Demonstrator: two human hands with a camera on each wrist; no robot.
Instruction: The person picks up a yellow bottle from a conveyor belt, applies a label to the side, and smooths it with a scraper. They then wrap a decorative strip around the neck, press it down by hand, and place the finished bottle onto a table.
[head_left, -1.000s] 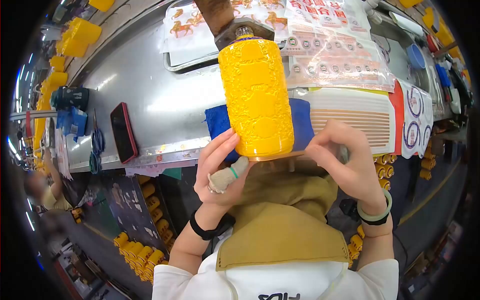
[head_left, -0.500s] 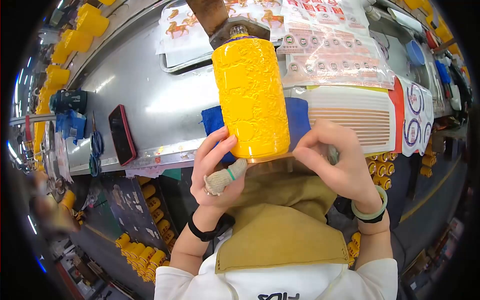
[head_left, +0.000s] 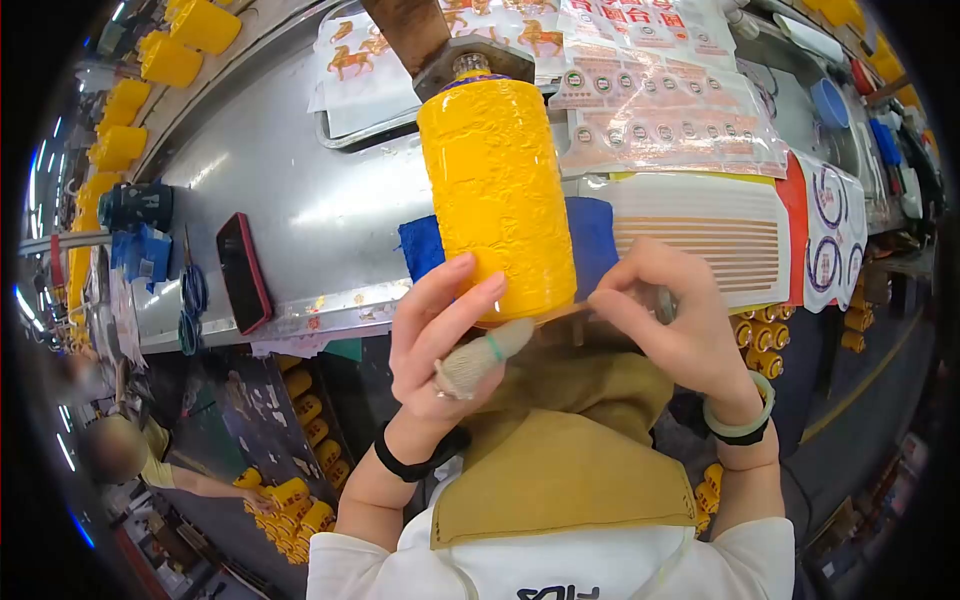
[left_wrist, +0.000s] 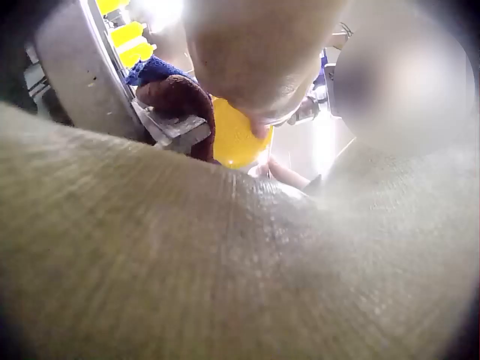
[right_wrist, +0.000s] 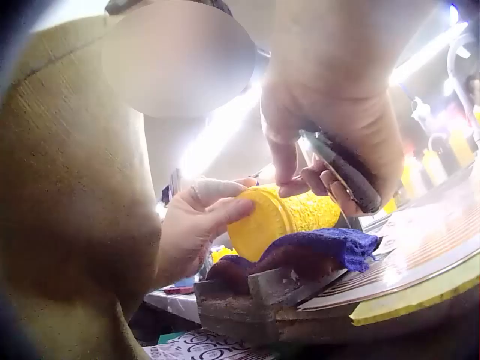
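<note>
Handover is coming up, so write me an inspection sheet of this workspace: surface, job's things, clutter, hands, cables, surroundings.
Surface: shiny metal bench, small flecks along its front edge.
Job's things: yellow bottle lying above a blue cloth, neck at a metal fixture; striped sheet to its right.
Clutter: phone, blue-handled scissors.
Left hand: grips the bottle's base end; one digit wears a fabric cover.
Right hand: thumb and index together by the bottle's base; curled fingers hold a dark flat object.
Cables: none identifiable for certain.
Surroundings: more yellow bottles stacked at left, another person reaching to them.
</note>
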